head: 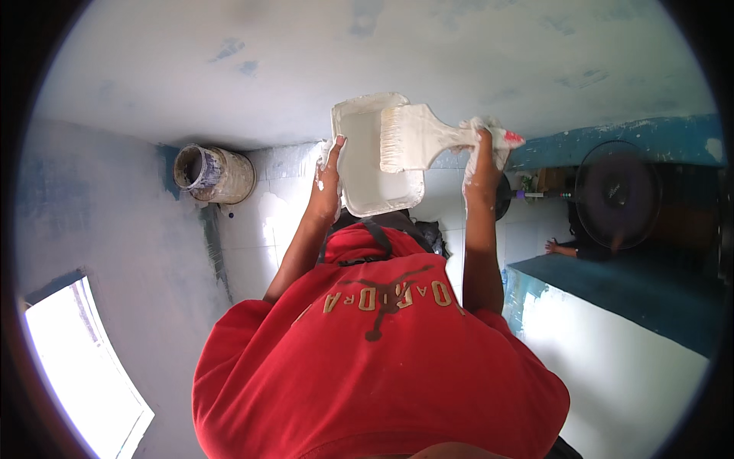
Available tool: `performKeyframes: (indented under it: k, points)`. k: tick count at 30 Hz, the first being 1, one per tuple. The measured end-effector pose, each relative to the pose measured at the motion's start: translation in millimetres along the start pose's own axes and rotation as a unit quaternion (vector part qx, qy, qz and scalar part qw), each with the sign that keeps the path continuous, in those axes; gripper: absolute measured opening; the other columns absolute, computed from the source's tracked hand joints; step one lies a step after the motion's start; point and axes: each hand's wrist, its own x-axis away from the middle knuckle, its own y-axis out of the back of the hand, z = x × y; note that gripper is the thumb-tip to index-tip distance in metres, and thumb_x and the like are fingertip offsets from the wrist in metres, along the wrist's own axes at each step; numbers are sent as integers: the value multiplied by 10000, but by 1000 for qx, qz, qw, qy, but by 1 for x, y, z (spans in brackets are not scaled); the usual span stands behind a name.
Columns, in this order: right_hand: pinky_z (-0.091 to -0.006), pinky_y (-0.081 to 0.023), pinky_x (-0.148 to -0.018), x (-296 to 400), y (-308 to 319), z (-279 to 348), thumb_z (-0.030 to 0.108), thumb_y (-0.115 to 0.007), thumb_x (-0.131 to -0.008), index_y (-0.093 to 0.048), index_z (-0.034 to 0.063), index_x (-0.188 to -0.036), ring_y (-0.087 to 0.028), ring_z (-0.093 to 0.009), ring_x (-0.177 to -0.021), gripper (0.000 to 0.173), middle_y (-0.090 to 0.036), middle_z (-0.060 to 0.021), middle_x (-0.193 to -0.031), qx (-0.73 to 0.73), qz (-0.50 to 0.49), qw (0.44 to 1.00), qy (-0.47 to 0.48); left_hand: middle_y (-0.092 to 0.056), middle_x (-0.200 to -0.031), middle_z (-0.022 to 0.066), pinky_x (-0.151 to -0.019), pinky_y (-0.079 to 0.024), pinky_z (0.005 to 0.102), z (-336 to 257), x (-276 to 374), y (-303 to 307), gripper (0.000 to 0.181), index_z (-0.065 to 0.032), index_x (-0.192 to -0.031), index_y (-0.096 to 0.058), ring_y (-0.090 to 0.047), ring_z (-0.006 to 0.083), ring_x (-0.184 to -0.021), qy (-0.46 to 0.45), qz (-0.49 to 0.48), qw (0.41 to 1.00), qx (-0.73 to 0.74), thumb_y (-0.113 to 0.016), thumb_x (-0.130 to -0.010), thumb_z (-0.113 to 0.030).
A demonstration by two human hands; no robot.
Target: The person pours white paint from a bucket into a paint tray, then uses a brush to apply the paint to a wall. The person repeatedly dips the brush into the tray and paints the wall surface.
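Observation:
My left hand (330, 178) grips the left side of a white rectangular paint tray (414, 198), its thumb over the rim. Pale paint (361, 163) lies in the tray. In my right hand (486, 158) is the handle of a wide paintbrush (424, 137), coated in white paint, with a red tip at the handle's end. The brush's bristles point left, over the right part of the tray; whether they touch the paint I cannot tell. White paint is smeared over both hands. The painted wall (298, 69), white with blue patches, rises just beyond the tray.
A paint-stained bucket (229, 175) with a smaller container (192, 167) on it stands left on the tiled floor (252, 229). To the right are a stand fan (618, 195) and, through an opening, another person's hand (553, 246). A bright window (86, 367) is at lower left.

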Motion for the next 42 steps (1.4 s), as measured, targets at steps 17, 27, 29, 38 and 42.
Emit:
performKeyframes:
  k: [17,27,29,38,42]
  points:
    - [-295,-435,-688,-8,26,-30,373,-487,-867,-548,47,-1049,-555,-179,-754,379,-572,-91,-922,-47,-109,989,-92,-475,-1226,156,-952,-391,346,11,7,21,626,-5,-1320,-324,-485,215,-1117,-31,41,999,-10,-382,-908,-473]
    - [-329,-480,-780,-60,36,17,184,-566,-848,-510,-1,-1122,-579,-221,-925,335,-580,-137,-1041,-168,-60,983,-36,-477,-1242,127,-943,-412,357,20,-10,11,587,-35,-1317,-340,-492,216,-1122,-27,38,995,83,-339,-923,-470]
    - [-342,-489,-787,-69,24,59,108,-581,-832,-511,-17,-1129,-576,-229,-967,329,-572,-154,-1088,-135,-30,989,53,-490,-1224,124,-933,-411,346,16,-6,7,577,-27,-1303,-359,-503,214,-1103,-41,25,995,82,-338,-924,-462]
    - [-382,-499,-769,-132,2,165,42,-679,-670,-553,0,-1070,-582,-328,-906,421,-585,-159,-988,409,116,602,676,-513,-1176,132,-911,-414,343,12,-7,-2,604,-9,-1278,-379,-517,227,-1067,-96,-3,988,124,-383,-905,-484]
    - [-360,-484,-817,-144,8,63,94,-616,-659,-577,6,-1056,-580,-261,-919,408,-594,-111,-969,507,159,497,686,-502,-1193,131,-913,-409,339,20,-11,4,634,-23,-1288,-370,-512,227,-1072,-77,-8,991,112,-419,-884,-509]
